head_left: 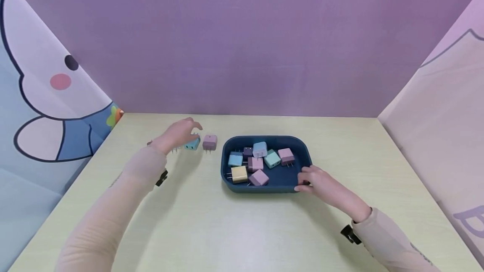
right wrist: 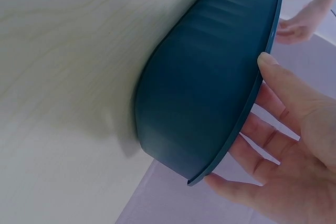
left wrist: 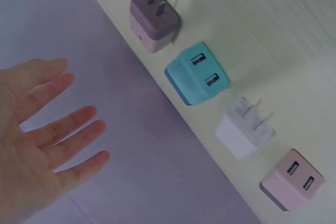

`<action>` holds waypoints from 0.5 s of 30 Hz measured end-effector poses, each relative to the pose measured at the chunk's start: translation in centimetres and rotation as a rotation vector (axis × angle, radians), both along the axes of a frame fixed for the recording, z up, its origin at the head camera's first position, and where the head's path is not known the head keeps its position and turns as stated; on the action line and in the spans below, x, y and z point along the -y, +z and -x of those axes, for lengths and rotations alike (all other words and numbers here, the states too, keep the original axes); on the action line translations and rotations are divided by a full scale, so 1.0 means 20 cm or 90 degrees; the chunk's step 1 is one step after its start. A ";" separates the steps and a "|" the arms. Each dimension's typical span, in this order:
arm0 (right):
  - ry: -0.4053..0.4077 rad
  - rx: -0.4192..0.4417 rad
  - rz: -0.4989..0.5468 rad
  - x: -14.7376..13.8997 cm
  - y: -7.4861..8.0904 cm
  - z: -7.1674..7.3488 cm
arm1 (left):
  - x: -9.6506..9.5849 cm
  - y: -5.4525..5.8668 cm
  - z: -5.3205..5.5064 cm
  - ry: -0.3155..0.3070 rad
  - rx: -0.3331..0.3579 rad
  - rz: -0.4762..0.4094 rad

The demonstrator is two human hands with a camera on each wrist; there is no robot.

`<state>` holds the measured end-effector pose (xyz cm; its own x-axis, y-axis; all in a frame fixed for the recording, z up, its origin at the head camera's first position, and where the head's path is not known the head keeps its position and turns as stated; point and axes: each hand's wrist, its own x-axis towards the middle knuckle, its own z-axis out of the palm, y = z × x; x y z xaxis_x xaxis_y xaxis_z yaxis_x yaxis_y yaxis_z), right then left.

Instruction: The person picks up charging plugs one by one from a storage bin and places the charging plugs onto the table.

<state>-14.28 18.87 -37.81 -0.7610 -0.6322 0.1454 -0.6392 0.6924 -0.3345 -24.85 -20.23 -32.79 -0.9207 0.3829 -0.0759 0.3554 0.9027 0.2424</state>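
My left hand (head_left: 177, 135) hovers over a row of plug chargers, its fingers spread apart and holding nothing. In the left wrist view the row runs from a purple charger (left wrist: 154, 20) through a blue charger (left wrist: 197, 74) and a white charger (left wrist: 244, 128) to a pink charger (left wrist: 292, 180). The head view shows the blue one partly behind the hand. My right hand (head_left: 321, 184) grips the right end of a dark blue tray (head_left: 264, 189) by its rim, fingers inside and thumb outside. Several chargers lie in the tray, among them a yellow charger (head_left: 239, 174) and a green charger (head_left: 272, 159).
A pale wooden table (head_left: 249, 234) bears everything. Behind its far edge stands a purple cloth wall (head_left: 249, 53), with printed cartoon panels at the left (head_left: 49, 79) and right. Inside the tray, the chargers crowd the left and middle.
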 end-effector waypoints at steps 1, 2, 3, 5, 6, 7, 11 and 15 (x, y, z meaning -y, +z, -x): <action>0.000 0.000 0.000 0.00 0.00 0.00 | -0.01 0.01 0.00 0.000 -0.001 0.002; 0.001 0.000 0.000 0.00 0.00 0.00 | -0.02 0.01 0.00 -0.001 -0.002 0.004; 0.001 0.001 0.000 0.00 0.00 0.00 | -0.03 0.01 0.00 -0.004 -0.004 0.006; 0.001 0.003 0.000 0.00 0.00 0.00 | -0.05 0.02 0.00 -0.006 -0.008 0.007; 0.001 0.004 0.000 0.00 0.00 0.00 | -0.06 0.02 0.00 -0.006 -0.008 0.006; 0.001 0.003 0.000 0.00 0.00 0.00 | -0.06 0.02 0.00 -0.007 -0.009 0.006; 0.002 0.007 0.000 0.01 0.00 0.00 | -0.11 0.04 0.01 -0.012 -0.013 0.004; 0.002 0.010 -0.001 0.01 0.00 0.00 | -0.17 0.05 0.01 -0.021 -0.019 0.003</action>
